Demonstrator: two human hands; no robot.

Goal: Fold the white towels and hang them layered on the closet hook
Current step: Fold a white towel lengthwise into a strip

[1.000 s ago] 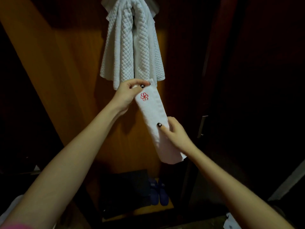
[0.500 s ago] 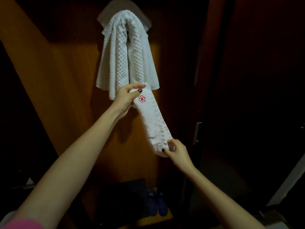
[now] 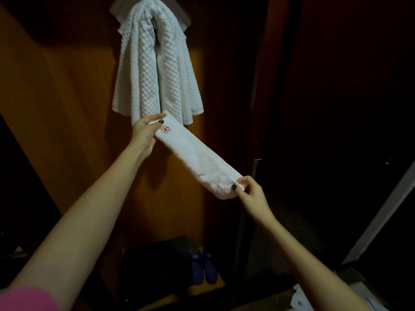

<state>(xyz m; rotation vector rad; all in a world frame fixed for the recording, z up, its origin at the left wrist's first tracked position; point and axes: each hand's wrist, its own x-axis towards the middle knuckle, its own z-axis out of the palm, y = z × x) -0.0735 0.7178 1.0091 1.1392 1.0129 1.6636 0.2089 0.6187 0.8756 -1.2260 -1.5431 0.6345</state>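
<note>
A narrow folded white towel (image 3: 197, 158) with a red flower emblem stretches slantwise between my hands in front of the wooden closet wall. My left hand (image 3: 144, 133) pinches its upper end beside the emblem. My right hand (image 3: 249, 190) pinches its lower right end. Above them a quilted white towel (image 3: 155, 70) hangs draped over the closet hook, which the cloth hides. The held towel's top end sits just under the hanging towel's lower edge.
The orange-brown closet back panel (image 3: 67, 97) stands behind the towels. A dark door edge (image 3: 258, 108) runs down the right. On the closet floor sit a dark box (image 3: 155, 265) and blue slippers (image 3: 203, 265). White paper items (image 3: 301, 299) lie at the lower right.
My right hand slid down the towel to its lower end, then swung that end out to the right and up, so the towel now lies more slanted. My left hand kept its hold.
</note>
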